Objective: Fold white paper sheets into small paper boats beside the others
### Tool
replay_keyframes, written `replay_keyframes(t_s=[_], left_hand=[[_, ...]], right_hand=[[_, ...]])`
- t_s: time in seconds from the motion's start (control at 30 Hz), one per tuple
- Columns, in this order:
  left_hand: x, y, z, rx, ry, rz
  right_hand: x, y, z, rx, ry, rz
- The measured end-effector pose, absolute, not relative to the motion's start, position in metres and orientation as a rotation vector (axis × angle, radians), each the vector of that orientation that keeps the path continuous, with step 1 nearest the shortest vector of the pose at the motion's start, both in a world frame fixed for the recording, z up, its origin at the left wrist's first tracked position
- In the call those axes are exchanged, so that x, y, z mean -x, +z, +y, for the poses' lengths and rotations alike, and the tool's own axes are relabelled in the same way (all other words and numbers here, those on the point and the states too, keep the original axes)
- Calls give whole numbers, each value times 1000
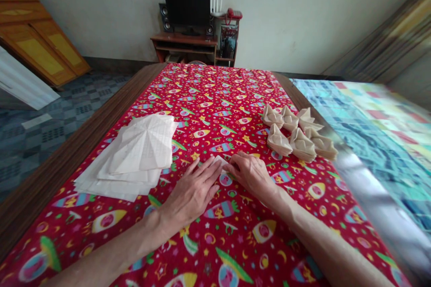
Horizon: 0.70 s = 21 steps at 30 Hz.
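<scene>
Left hand (197, 189) lay nearly flat, right hand (252, 174) curled, at a small folded paper (219, 161)

The left hand was open, its fingers extended and their ends resting on the folded paper, with the thumb held slightly apart. The right hand was partly closed at the paper's right side, its fingers bent; whether it had a pinch on the edge could not be told. The paper lay between the two hands, on the red rocket-print cloth (242, 108) that covered the middle of the bench (84, 143). Much of it was hidden under the fingers.

To the left of the hands, a loose stack of creased paper sheets (144, 143) lay overlapped and fanned, the top one marked with folds spreading from a point. To the right and farther off, six folded paper pieces (302, 144) in a beige tone stood close together in two rows of three, with pointed tips up.

Beyond the far end of the bench stood a brown computer desk (183, 40) bearing a black monitor (187, 7). A bed (370, 130) with a patterned cover lay along the right side.
</scene>
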<state>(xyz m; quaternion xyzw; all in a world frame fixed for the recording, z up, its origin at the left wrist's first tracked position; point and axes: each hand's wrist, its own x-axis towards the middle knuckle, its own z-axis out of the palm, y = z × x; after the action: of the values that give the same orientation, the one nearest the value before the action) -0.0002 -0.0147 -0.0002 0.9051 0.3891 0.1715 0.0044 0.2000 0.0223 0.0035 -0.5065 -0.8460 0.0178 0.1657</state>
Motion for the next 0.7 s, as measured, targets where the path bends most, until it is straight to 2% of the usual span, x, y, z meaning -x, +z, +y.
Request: replay_keyframes(t_s=[0.23,0.47,0.7], left_hand=[[1,4,-18,-2821,443,1239],[1,8,-19,-2825,408,1259],[4,7,-19,-2847,354,1242]], right_hand=[[-196,1,14,1392,-41,-2324],[-198,6,-10,941,-109,-2583],[-210,4,-14,995,-48,-2644]])
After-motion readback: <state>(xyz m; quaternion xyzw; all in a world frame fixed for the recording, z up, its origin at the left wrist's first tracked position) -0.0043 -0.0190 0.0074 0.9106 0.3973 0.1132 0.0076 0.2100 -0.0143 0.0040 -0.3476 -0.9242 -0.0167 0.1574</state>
